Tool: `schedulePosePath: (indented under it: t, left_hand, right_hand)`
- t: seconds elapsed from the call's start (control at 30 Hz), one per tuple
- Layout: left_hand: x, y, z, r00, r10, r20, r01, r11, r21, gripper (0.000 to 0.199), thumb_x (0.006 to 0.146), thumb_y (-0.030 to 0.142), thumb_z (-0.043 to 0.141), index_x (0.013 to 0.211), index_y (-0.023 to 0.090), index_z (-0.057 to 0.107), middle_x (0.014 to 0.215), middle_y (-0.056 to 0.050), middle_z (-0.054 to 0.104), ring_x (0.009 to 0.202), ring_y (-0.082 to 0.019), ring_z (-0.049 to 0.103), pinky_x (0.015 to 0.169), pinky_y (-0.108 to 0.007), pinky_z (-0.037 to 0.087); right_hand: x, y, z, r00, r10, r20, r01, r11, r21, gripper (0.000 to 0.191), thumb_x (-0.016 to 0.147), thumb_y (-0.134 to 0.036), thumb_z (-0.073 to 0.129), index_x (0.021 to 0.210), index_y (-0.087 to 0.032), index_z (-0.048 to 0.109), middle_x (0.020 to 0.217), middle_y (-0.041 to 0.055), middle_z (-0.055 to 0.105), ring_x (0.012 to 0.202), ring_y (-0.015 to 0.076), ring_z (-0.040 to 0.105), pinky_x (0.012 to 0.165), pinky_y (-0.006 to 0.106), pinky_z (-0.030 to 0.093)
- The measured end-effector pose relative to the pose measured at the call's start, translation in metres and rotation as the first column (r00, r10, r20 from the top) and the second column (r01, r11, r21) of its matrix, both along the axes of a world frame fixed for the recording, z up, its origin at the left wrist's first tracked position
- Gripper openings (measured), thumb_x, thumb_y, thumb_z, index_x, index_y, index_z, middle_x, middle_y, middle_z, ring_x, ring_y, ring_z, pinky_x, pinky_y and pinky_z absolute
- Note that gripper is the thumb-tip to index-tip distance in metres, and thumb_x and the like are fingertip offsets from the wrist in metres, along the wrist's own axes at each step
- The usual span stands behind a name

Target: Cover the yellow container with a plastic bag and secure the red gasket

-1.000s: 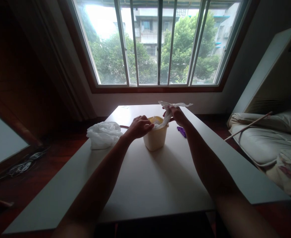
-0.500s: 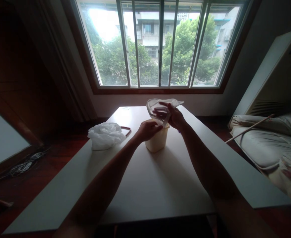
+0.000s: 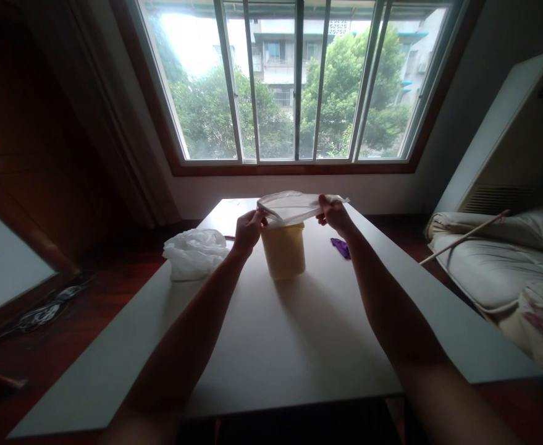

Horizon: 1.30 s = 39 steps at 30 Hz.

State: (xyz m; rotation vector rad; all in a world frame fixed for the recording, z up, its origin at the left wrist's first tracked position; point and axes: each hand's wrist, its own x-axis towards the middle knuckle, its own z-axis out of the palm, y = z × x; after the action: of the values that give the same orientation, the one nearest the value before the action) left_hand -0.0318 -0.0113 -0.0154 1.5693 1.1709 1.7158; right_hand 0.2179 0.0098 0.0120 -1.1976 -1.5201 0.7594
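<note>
Upper middle of frame: thin white bag (image 3: 294, 206) spread over the mouth of a yellow container (image 3: 284, 253), which stands on the table (image 3: 299, 364) at centre. Left hand (image 3: 249, 231) pinches the bag's left edge, close by the rim; right hand (image 3: 335, 216) grips its right end, thumb on top. Risks, my reading: uneven pull could tear the film or slip it from the left hand's narrow pinch; a hard one-sided tug could tip the container, light by its look, neither hand seen bracing it. Crumpled white plastic (image 3: 194, 254), left of centre, and purple item (image 3: 340, 248), right of centre, might get brushed by a wide arm swing
</note>
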Motion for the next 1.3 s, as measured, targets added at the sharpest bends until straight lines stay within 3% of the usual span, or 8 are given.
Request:
schedulePosePath:
  t: [0.2, 0.67, 0.8, 0.93, 1.03, 1.1, 1.17, 1.3]
  left_hand:
    - [-0.004, 0.006, -0.001, 0.998, -0.045, 0.054, 0.048, 0.998, -0.043, 0.035, 0.086, 0.045, 0.055, 0.071, 0.015, 0.064, 0.063, -0.005, 0.067, 0.054, -0.012, 0.054, 0.055, -0.024, 0.042]
    - [-0.001, -0.021, 0.015, 0.921, -0.348, -0.178, 0.335, 0.937, -0.099, 0.030, 0.085, 0.041, 0.062, 0.076, 0.014, 0.070, 0.059, -0.004, 0.066, 0.048, -0.011, 0.051, 0.048, -0.023, 0.039]
    - [-0.004, -0.016, 0.010, 0.941, -0.082, -0.328, 0.069, 0.996, -0.054, 0.032, 0.087, 0.043, 0.060, 0.069, 0.017, 0.064, 0.060, -0.004, 0.065, 0.051, -0.014, 0.054, 0.053, -0.026, 0.041]
    - [-0.005, -0.022, 0.012, 0.777, 0.357, -0.519, -0.279, 0.934, 0.224, 0.019, 0.084, 0.037, 0.066, 0.079, 0.018, 0.064, 0.067, -0.003, 0.064, 0.062, -0.018, 0.058, 0.061, -0.029, 0.042]
    - [0.000, -0.034, 0.020, 0.748, 0.303, -0.590, -0.067, 0.920, 0.387, 0.014, 0.088, 0.031, 0.064, 0.088, 0.018, 0.066, 0.084, -0.005, 0.068, 0.067, -0.016, 0.059, 0.065, -0.029, 0.047]
    - [0.003, -0.041, 0.024, 0.728, 0.121, -0.675, 0.188, 0.912, 0.365, 0.014, 0.090, 0.027, 0.061, 0.097, 0.019, 0.070, 0.103, -0.007, 0.072, 0.067, -0.013, 0.060, 0.067, -0.028, 0.050]
    - [0.006, -0.045, 0.026, 0.660, -0.005, -0.751, 0.339, 0.894, 0.292, 0.022, 0.092, 0.022, 0.059, 0.110, 0.022, 0.072, 0.116, -0.006, 0.072, 0.067, -0.012, 0.062, 0.071, -0.028, 0.052]
    - [0.003, -0.040, 0.020, 0.565, -0.013, -0.825, 0.333, 0.918, 0.214, 0.027, 0.090, 0.017, 0.061, 0.112, 0.026, 0.075, 0.105, -0.004, 0.076, 0.077, -0.016, 0.068, 0.074, -0.029, 0.052]
  right_hand:
    - [0.011, -0.004, -0.006, 0.942, 0.183, 0.280, -0.104, 0.956, -0.276, 0.035, 0.095, -0.033, 0.063, 0.066, -0.015, 0.056, 0.049, 0.0005, 0.056, 0.039, 0.0084, 0.047, 0.039, 0.021, 0.036]
    - [0.034, -0.004, -0.003, 0.938, 0.232, 0.259, -0.133, 0.928, -0.349, 0.021, 0.073, -0.020, 0.083, 0.077, -0.012, 0.064, 0.053, 0.0008, 0.060, 0.045, 0.0110, 0.055, 0.042, 0.021, 0.045]
    - [0.032, -0.007, -0.001, 0.890, 0.162, 0.425, -0.005, 0.937, -0.348, 0.017, 0.074, -0.020, 0.081, 0.079, -0.012, 0.067, 0.060, 0.0055, 0.065, 0.054, 0.0167, 0.062, 0.050, 0.026, 0.051]
    - [0.026, -0.017, 0.012, 0.799, -0.225, 0.558, 0.239, 0.970, 0.048, 0.039, 0.073, -0.029, 0.082, 0.105, -0.012, 0.068, 0.085, 0.0115, 0.072, 0.076, 0.0228, 0.067, 0.063, 0.031, 0.053]
    - [0.018, -0.029, 0.021, 0.844, -0.146, 0.516, 0.002, 0.963, 0.270, 0.034, 0.081, -0.036, 0.074, 0.106, -0.014, 0.071, 0.091, 0.0096, 0.073, 0.075, 0.0184, 0.065, 0.067, 0.029, 0.050]
    - [0.011, -0.035, 0.023, 0.837, 0.189, 0.514, -0.329, 0.924, 0.196, 0.032, 0.082, -0.039, 0.072, 0.102, -0.014, 0.074, 0.093, 0.0090, 0.074, 0.071, 0.0160, 0.064, 0.065, 0.028, 0.049]
    - [0.003, -0.036, 0.019, 0.738, 0.460, 0.493, -0.568, 0.819, 0.085, 0.036, 0.079, -0.042, 0.075, 0.103, -0.016, 0.076, 0.098, 0.0087, 0.075, 0.073, 0.0159, 0.065, 0.066, 0.028, 0.050]
    - [-0.007, -0.031, 0.009, 0.672, 0.544, 0.503, -0.625, 0.780, -0.009, 0.031, 0.075, -0.035, 0.078, 0.100, -0.017, 0.079, 0.090, 0.0068, 0.077, 0.077, 0.0179, 0.067, 0.070, 0.029, 0.051]
